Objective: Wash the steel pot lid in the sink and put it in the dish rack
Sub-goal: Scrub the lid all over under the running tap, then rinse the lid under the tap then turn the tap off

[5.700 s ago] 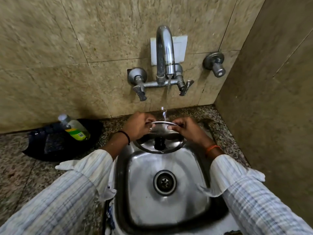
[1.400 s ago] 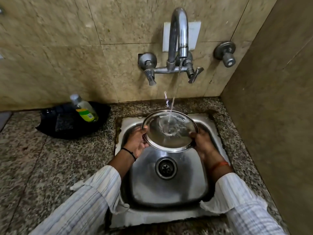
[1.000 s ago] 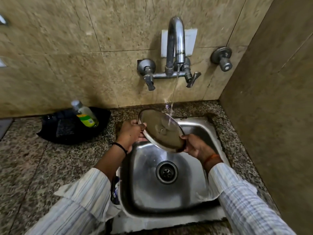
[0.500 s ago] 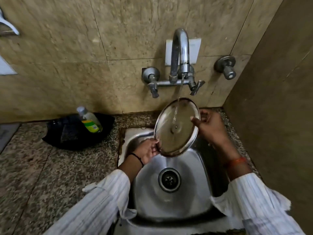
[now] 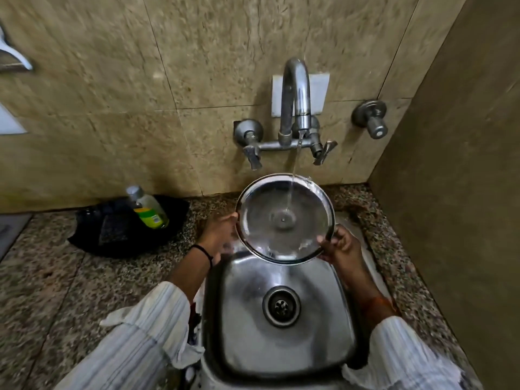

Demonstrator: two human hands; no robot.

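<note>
The round steel pot lid (image 5: pixel 284 219) is held tilted over the back of the steel sink (image 5: pixel 284 347), its inner side facing me. A thin stream from the tap (image 5: pixel 295 94) runs down onto the lid's upper right part. My left hand (image 5: pixel 218 235) grips the lid's left rim. My right hand (image 5: pixel 339 246) grips its lower right rim. The drain (image 5: pixel 281 306) lies below the lid. No dish rack is in view.
A black tray (image 5: pixel 126 232) with a green-labelled soap bottle (image 5: pixel 147 208) sits on the speckled granite counter (image 5: pixel 56 291) to the left. A second valve (image 5: pixel 371 119) juts from the wall at the right. A side wall (image 5: pixel 464 192) closes the right.
The lid has turned from steeply upright to a flatter tilt with its face toward me. My right hand moved from the upper right rim down to the lower right rim, and my left hand moved up.
</note>
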